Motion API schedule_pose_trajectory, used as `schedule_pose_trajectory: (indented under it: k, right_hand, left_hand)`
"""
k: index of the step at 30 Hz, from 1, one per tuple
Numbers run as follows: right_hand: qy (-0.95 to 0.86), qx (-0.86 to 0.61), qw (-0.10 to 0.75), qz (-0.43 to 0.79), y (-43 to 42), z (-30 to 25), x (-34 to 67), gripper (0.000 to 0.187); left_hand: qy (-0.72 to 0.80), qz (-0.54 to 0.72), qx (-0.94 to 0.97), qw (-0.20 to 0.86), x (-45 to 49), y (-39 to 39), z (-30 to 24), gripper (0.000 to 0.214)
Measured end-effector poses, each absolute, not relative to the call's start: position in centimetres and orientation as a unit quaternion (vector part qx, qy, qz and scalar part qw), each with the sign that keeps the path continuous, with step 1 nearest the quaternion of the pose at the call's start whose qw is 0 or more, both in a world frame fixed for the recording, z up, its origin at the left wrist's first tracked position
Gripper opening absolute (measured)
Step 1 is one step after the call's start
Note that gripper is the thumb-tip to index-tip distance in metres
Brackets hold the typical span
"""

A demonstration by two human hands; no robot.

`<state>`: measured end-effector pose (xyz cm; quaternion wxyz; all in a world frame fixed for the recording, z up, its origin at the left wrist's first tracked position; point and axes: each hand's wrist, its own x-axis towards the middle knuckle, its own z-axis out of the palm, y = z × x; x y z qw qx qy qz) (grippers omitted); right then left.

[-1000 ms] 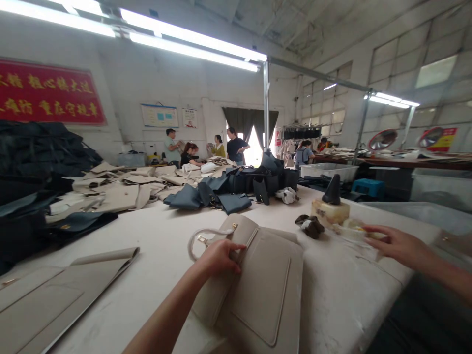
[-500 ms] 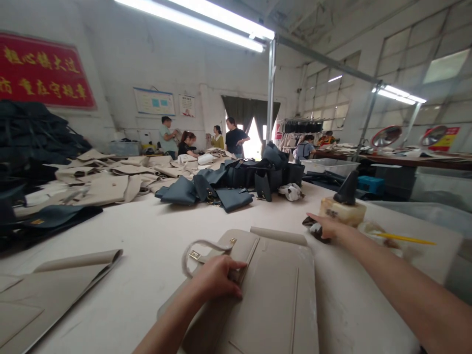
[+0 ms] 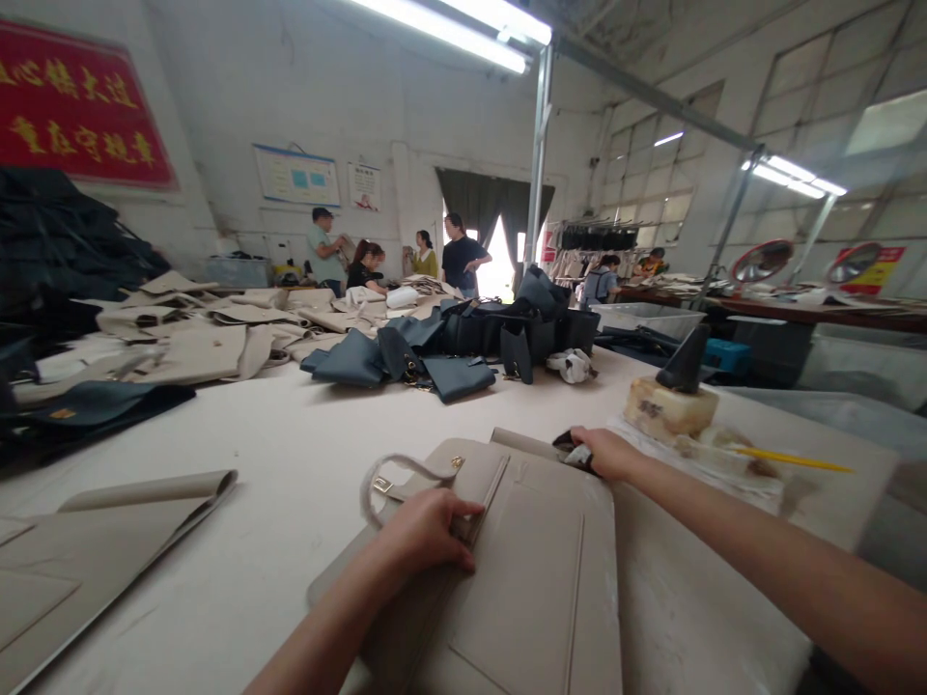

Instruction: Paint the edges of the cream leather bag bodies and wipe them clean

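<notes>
In front of me a beige handbag (image 3: 532, 569) lies flat on the table, with a looped handle and gold-coloured fittings (image 3: 382, 486) on its left. My left hand (image 3: 435, 529) is closed on the bag's upper left part beside a raised seam, thumb and forefinger bent around it; its other fingers are partly hidden. At the bag's far right corner, my right hand (image 3: 606, 454) grips a crumpled dark and whitish rag (image 3: 577, 450). A beige rolled flap (image 3: 525, 443) sticks out from the bag's far edge, right by the rag.
A stained glue container with a black cone top (image 3: 670, 401) stands at the right, near a yellow stick (image 3: 793, 458). Dark blue bag pieces (image 3: 456, 376) are heaped ahead. Another beige piece (image 3: 123, 550) lies left, beige pieces (image 3: 203, 352) behind it. Several people are in the background.
My right hand has moved left with the rag, from beside the glue container to the bag's far right corner. My left hand stays on the bag. The view has shifted slightly.
</notes>
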<state>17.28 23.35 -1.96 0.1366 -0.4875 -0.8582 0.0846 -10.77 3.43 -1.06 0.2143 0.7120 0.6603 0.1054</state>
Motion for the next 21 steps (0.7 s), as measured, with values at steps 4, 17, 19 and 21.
schedule_pose_trajectory:
  k: [4, 17, 19, 21]
  right_hand:
    - [-0.851, -0.509, 0.12, 0.032, 22.8, -0.6, 17.3, 0.023]
    - [-0.87, -0.488, 0.067, 0.012, 17.5, -0.7, 18.5, 0.034]
    - [-0.85, -0.518, 0.088, -0.024, 17.9, 0.6, 19.4, 0.031]
    - [-0.825, -0.55, 0.119, -0.053, 18.1, 2.4, 20.1, 0.028]
  left_hand:
    - [0.657, 0.104, 0.716, 0.21, -10.9, 3.4, -1.4, 0.077]
    - [0.658, 0.092, 0.722, 0.195, -10.7, 3.2, -1.3, 0.076]
    - [0.657, 0.092, 0.722, 0.195, -10.7, 3.2, -1.4, 0.076]
    - [0.654, 0.094, 0.725, 0.194, -10.8, 3.3, -1.5, 0.075]
